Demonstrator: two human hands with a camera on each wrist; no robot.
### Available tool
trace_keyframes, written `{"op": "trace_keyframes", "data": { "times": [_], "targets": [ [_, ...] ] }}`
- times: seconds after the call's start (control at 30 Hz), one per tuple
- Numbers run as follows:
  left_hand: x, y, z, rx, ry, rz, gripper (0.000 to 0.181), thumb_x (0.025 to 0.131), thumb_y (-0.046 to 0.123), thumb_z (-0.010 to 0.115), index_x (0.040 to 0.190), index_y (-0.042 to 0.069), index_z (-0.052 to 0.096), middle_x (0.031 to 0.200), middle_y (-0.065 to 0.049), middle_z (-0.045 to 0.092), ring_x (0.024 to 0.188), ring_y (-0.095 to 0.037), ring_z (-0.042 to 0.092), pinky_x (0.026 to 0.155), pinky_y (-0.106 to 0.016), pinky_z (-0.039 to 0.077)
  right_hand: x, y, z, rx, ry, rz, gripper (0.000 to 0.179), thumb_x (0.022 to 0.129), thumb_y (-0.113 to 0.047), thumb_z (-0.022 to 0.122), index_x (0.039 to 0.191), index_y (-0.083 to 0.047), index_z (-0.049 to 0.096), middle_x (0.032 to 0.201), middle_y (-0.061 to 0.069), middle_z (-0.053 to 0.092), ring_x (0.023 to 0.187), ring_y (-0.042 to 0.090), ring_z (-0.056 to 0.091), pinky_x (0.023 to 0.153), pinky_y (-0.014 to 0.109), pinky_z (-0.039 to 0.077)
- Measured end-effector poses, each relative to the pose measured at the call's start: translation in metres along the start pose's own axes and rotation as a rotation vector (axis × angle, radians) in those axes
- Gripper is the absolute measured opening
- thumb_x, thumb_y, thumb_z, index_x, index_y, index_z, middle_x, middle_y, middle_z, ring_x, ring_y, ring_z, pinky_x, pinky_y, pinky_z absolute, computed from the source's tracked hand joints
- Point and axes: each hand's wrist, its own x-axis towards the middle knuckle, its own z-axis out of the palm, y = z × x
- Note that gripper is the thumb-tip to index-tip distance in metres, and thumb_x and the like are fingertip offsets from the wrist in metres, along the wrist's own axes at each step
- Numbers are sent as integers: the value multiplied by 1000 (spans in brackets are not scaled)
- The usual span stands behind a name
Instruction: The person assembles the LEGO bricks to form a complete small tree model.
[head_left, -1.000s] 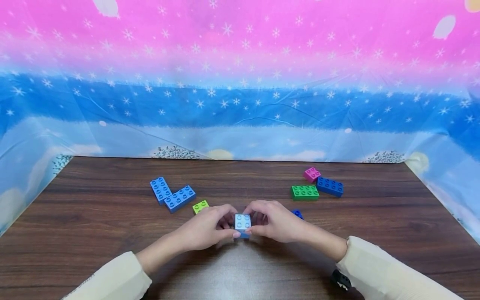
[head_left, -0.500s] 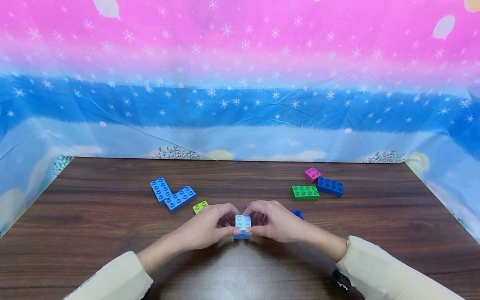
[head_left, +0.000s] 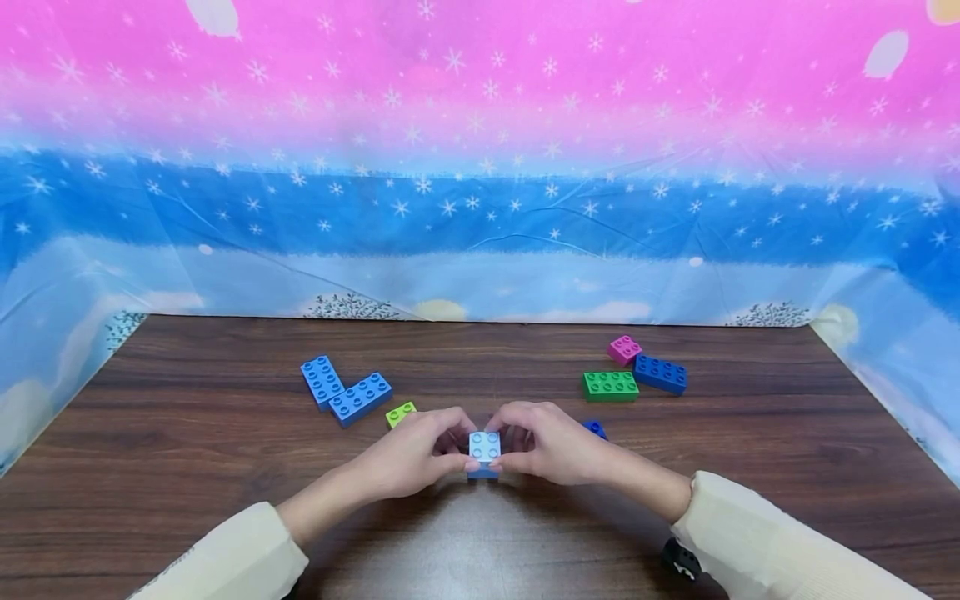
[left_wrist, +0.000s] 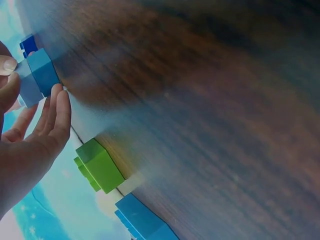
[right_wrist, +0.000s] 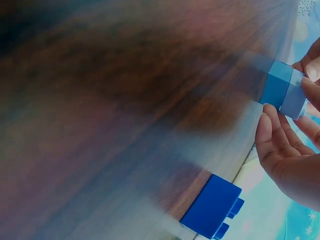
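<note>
A pale blue two-by-two brick sits on top of a mid-blue brick, the two lined up as a small stack on the table in front of the person. From the left side, my left hand pinches the pale brick between thumb and fingers. My right hand grips it the same way from the right, both thumbs on its near face. In the left wrist view the mid-blue brick stands on the wood, with fingertips close to its base. The right wrist view shows the pale brick flush against the lower one.
A lime green brick lies partly hidden behind the left hand, with two blue long bricks beyond it. To the right are a dark blue brick, a green brick, a pink brick and a navy long brick.
The lower brick has shifted slightly left and now lines up under the pale brick. Thumbs and pale brick have moved very slightly; both hands keep their grip.
</note>
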Motion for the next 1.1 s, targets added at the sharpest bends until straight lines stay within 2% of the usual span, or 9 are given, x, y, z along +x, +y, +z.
{"op": "trace_keyframes", "data": {
  "times": [0.73,1.1],
  "targets": [
    [-1,0,0,-18,2,0,17,85,16,66,97,6,57,87,-2,62,76,-10,59,62,-20,47,-2,0,1,5,3,31,23,84,-13,67,105,-8,59,87,-3,59,67,5,52,59,22,47],
    [-1,0,-2,-34,-10,-7,18,85,16,65,98,5,58,86,-1,62,75,-9,58,62,-20,47,-3,-4,-4,18,-28,79,27,85,-15,66,109,-8,58,89,-1,60,74,8,55,64,23,49]
  ]
}}
